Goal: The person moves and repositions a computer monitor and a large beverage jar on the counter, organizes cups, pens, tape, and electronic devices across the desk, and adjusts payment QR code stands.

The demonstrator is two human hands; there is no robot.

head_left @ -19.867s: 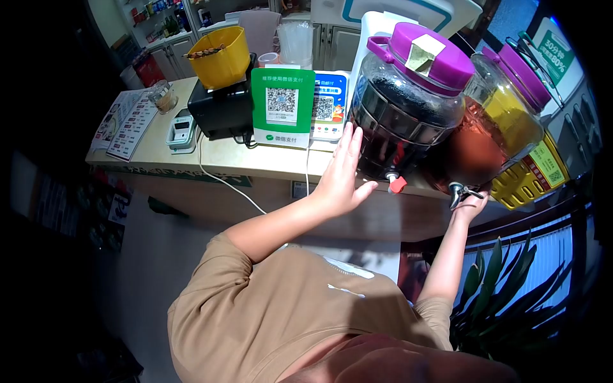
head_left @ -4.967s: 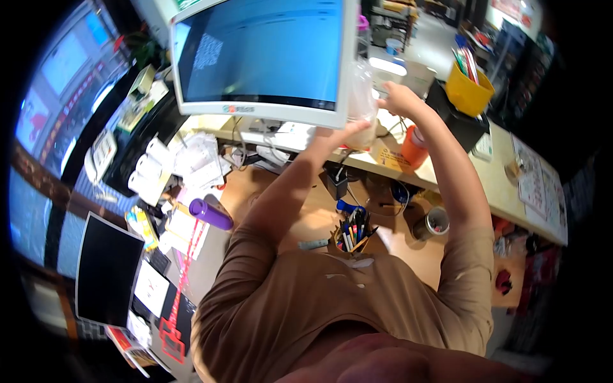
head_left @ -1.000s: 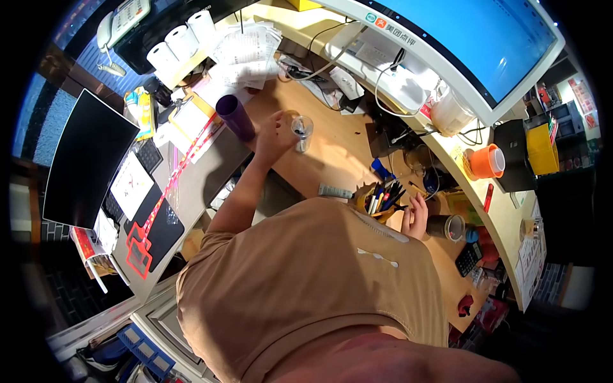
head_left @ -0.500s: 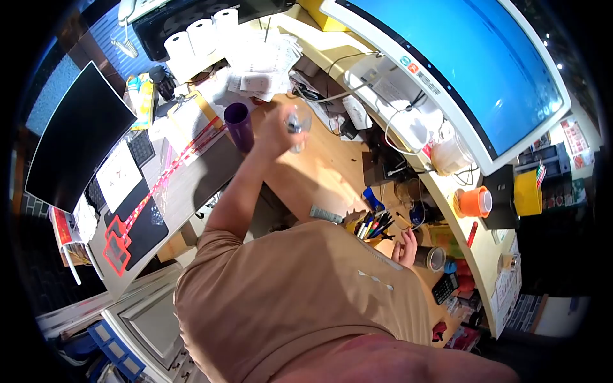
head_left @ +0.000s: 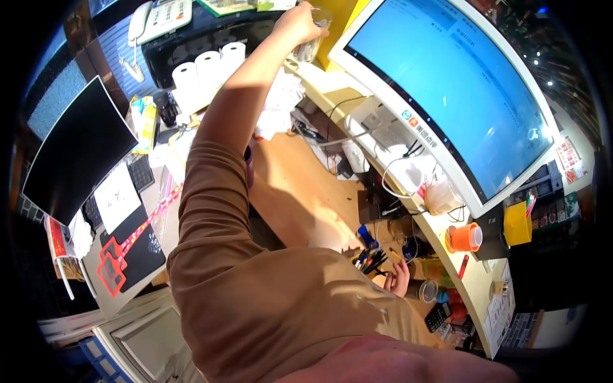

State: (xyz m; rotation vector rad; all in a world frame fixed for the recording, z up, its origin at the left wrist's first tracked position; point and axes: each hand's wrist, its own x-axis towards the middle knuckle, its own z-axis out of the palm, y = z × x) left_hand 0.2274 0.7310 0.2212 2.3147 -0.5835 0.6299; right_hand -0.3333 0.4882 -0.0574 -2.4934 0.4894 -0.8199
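Note:
At the top of the view, my left hand point(head_left: 299, 24) reaches out with its fingers closed around the rim of a clear container point(head_left: 311, 50), beside the yellow panel. The container's contents are too unclear to name. My right hand point(head_left: 400, 278) rests low on the right, fingers loosely stretched out and apart, with nothing seen in them. Near it are a bunch of pens point(head_left: 369, 260) and a lidded jar point(head_left: 424, 290). A purple cup point(head_left: 249, 169) is mostly hidden behind my left sleeve.
A large white-framed monitor point(head_left: 447, 96) overhangs the raised shelf on the right. Below it are loose cables point(head_left: 389, 182) and an orange cup point(head_left: 465, 237). Paper rolls point(head_left: 207, 66) and a pile of papers point(head_left: 281, 99) lie near my left arm. A dark screen point(head_left: 80, 147) stands left.
My left hand has moved up and away from above the wooden desk to the shelf's far end, the clear item with it. My right hand has hardly moved.

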